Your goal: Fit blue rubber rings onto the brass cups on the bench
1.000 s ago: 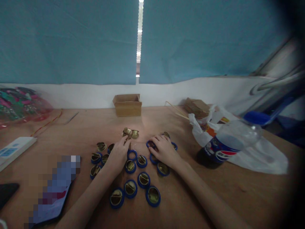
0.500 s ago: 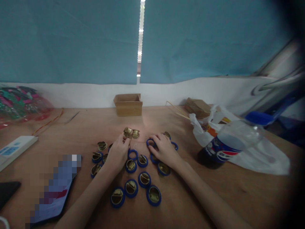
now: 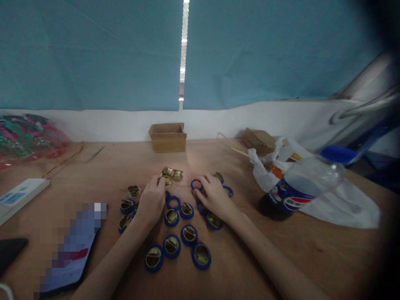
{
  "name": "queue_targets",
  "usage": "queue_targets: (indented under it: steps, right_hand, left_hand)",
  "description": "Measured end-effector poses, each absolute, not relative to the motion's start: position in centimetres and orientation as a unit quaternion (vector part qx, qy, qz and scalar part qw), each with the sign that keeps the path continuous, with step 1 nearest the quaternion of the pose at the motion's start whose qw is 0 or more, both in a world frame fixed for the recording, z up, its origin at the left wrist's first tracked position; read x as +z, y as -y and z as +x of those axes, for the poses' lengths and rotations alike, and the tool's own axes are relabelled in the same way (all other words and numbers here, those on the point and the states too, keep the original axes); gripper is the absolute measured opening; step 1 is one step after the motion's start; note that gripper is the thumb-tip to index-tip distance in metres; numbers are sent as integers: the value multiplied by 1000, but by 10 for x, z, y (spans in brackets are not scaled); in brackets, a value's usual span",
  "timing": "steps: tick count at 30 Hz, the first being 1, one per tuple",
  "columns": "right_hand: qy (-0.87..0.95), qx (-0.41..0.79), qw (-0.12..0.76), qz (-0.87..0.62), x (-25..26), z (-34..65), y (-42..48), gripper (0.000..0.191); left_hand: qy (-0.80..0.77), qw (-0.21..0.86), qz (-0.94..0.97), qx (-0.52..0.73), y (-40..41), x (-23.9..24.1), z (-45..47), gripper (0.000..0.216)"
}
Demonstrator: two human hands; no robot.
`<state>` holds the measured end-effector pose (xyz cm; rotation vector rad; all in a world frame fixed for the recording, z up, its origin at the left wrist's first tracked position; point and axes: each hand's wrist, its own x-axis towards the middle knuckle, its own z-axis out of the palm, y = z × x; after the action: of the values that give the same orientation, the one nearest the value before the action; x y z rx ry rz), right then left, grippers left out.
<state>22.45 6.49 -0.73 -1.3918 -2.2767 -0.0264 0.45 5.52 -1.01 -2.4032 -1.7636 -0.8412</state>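
My left hand (image 3: 153, 198) is closed, its fingertips at the edge of a gold-coloured metal disc (image 3: 168, 180) beside a small pile of clasp-backed metal pieces (image 3: 178, 175). My right hand (image 3: 214, 196) rests on the table with its thumb and fingers closed about a blue ring (image 3: 196, 183). Below the hands lie several blue-rimmed round pieces with gold clasp backs (image 3: 189, 235). An open blue ring (image 3: 173, 202) sits between the hands. More rimmed pieces (image 3: 127, 206) lie left of my left wrist, partly covered by it. Another blue ring (image 3: 228, 191) shows right of my right hand.
A small open cardboard box (image 3: 169, 144) stands at the back by the wall. To the right lie a cola bottle (image 3: 298, 191), a white plastic bag (image 3: 340, 210) and a brown packet (image 3: 258, 141). A phone (image 3: 73, 254) and a white power strip (image 3: 21, 196) lie at left.
My left hand has shifted slightly left and back toward me, uncovering the metal disc at its fingertips. The right hand has barely moved; its blue ring lies slightly farther left.
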Motion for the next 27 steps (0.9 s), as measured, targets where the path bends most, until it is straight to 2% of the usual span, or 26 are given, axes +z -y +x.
queue_targets:
  steps: [5,10,13,18,27]
  right_hand:
    - [815,23,285,-504,-3,222,-63,26]
    - [827,71,341,-441,4,217,-59,41]
    - [827,78,370,-416,7,213,-56,49]
    - [815,71,427,-386,14,204,-45,55]
    - [815,123,443,-353,15,195,-36,47]
  left_hand:
    - [511,26,-754,-413,-51,-3,9,5]
    - [532,-2,-727,-434,-42,5,13,13]
    - [552,-70,-712,-428,-39,9,17,15]
    - [519,-247,-665,-477,-37,12,24,19]
    - [468,-420,-592,-504,-36,5,33,26]
